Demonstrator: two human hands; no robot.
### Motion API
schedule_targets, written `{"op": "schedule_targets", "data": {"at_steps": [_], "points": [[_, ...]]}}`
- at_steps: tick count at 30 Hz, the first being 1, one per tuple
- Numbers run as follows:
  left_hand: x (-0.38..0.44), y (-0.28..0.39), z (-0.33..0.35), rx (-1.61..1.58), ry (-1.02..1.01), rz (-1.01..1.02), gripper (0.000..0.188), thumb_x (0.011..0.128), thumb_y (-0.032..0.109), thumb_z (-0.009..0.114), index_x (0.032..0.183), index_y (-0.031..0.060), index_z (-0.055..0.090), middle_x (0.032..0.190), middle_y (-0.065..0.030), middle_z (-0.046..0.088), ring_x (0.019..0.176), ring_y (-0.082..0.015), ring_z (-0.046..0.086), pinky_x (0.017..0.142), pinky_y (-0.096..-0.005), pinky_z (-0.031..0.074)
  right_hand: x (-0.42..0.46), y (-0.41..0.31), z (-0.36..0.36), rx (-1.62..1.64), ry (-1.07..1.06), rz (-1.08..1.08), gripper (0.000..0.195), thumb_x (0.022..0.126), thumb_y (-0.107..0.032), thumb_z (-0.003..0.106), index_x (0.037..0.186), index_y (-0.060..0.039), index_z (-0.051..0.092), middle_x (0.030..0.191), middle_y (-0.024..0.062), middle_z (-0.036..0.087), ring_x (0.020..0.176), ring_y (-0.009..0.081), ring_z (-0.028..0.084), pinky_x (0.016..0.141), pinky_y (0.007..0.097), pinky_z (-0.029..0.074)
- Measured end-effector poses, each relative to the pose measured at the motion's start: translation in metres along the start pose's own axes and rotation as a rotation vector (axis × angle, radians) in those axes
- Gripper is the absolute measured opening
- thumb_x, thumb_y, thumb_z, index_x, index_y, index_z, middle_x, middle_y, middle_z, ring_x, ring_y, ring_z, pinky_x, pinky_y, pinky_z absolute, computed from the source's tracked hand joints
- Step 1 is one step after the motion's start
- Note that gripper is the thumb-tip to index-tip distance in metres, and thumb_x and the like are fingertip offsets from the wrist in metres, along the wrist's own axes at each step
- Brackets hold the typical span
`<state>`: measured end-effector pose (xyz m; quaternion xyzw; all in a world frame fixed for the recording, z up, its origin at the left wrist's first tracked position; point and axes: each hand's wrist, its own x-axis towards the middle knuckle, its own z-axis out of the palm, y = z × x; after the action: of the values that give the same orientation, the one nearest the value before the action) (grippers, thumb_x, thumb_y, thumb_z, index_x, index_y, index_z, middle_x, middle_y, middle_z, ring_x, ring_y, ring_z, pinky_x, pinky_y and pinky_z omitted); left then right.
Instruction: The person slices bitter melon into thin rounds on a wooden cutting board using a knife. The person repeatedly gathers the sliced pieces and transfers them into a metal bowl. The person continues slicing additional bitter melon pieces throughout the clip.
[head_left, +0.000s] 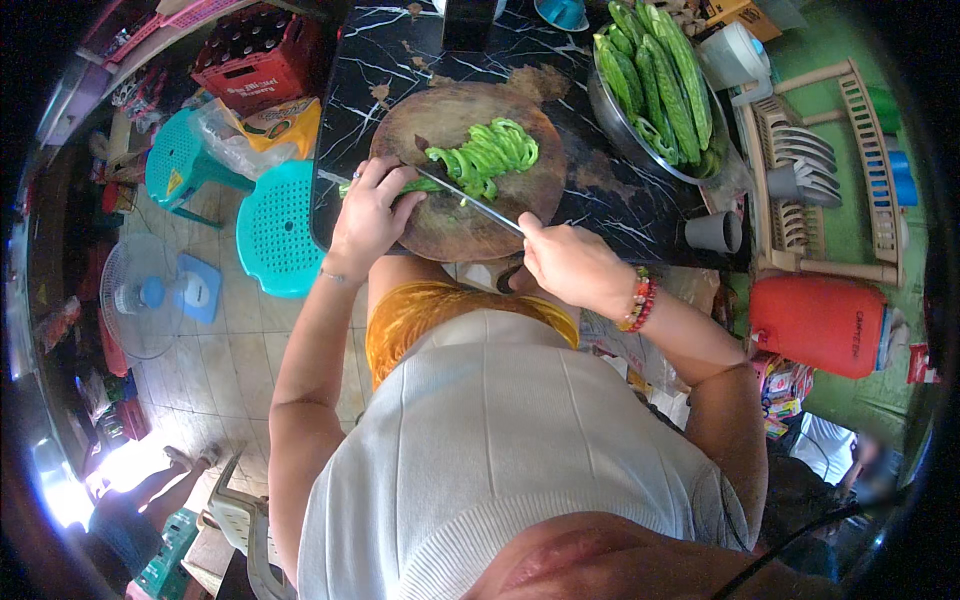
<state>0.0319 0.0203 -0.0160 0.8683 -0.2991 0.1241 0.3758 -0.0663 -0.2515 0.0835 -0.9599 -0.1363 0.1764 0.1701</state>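
Observation:
My left hand (376, 206) presses a green piece of what looks like bitter melon (429, 184) against the left side of a round wooden chopping board (480, 238). The rest of the piece pokes out on the hand's left side. In my right hand (574, 262) is the handle of a kitchen knife (480, 207). Its blade slants up and left across the board, with the tip close to my left fingers. Curved green slices (495, 154) lie heaped just beyond the blade. My right fingers hide the knife's handle.
Under the board is a black marble-patterned table (615, 217). A metal bowl (600, 112) of long green gourds stands at its far right, a grey cup (712, 231) near its right edge. Teal stools (279, 225) flank the left side; a dish rack (825, 262) stands right.

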Motion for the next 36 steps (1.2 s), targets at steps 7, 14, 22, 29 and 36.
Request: {"op": "schedule_targets", "data": {"at_steps": [7, 14, 22, 29, 36], "points": [[0.005, 0.015, -0.017, 0.132, 0.009, 0.035, 0.026, 0.086, 0.012, 0.076, 0.111, 0.0113, 0.071, 0.111, -0.0135, 0.064, 0.104, -0.0379, 0.061, 0.094, -0.0459, 0.052, 0.029, 0.011, 0.026, 0.259, -0.037, 0.042, 0.021, 0.100, -0.020, 0.055, 0.108, -0.0015, 0.052, 0.071, 0.0264, 0.066, 0.066, 0.0462, 0.068, 0.062, 0.0568, 0.055], [0.013, 0.018, -0.007, 0.069, -0.122, 0.066, 0.027, 0.086, 0.011, 0.074, 0.113, 0.0135, 0.071, 0.110, -0.0121, 0.064, 0.105, -0.0371, 0.061, 0.093, -0.0459, 0.052, 0.006, 0.026, 0.012, 0.100, 0.088, -0.017, 0.020, 0.102, -0.022, 0.054, 0.107, -0.0026, 0.051, 0.069, 0.0245, 0.066, 0.065, 0.0445, 0.068, 0.060, 0.0566, 0.054], [0.012, 0.014, -0.003, 0.090, -0.119, 0.070, 0.027, 0.087, 0.012, 0.074, 0.113, 0.0131, 0.072, 0.108, -0.0124, 0.063, 0.104, -0.0367, 0.061, 0.091, -0.0461, 0.053, -0.027, 0.007, -0.027, -0.017, -0.041, 0.039, 0.017, 0.102, -0.017, 0.055, 0.108, -0.0025, 0.048, 0.069, 0.0222, 0.066, 0.067, 0.0445, 0.068, 0.059, 0.0558, 0.052], [0.010, 0.016, -0.002, 0.100, -0.114, 0.050, 0.027, 0.087, 0.012, 0.074, 0.114, 0.0141, 0.072, 0.107, -0.0118, 0.063, 0.104, -0.0354, 0.061, 0.091, -0.0462, 0.053, -0.018, 0.005, -0.009, -0.025, -0.055, 0.092, 0.019, 0.101, -0.018, 0.055, 0.108, -0.0016, 0.048, 0.072, 0.0232, 0.067, 0.069, 0.0443, 0.068, 0.061, 0.0540, 0.054], [0.010, 0.020, -0.010, 0.103, -0.125, 0.053, 0.028, 0.087, 0.010, 0.073, 0.115, 0.0138, 0.072, 0.111, -0.0112, 0.064, 0.107, -0.0355, 0.061, 0.095, -0.0459, 0.052, 0.026, 0.011, 0.002, 0.298, -0.143, 0.165, 0.022, 0.102, -0.022, 0.053, 0.109, -0.0012, 0.051, 0.071, 0.0258, 0.066, 0.069, 0.0470, 0.068, 0.063, 0.0568, 0.054]]}}
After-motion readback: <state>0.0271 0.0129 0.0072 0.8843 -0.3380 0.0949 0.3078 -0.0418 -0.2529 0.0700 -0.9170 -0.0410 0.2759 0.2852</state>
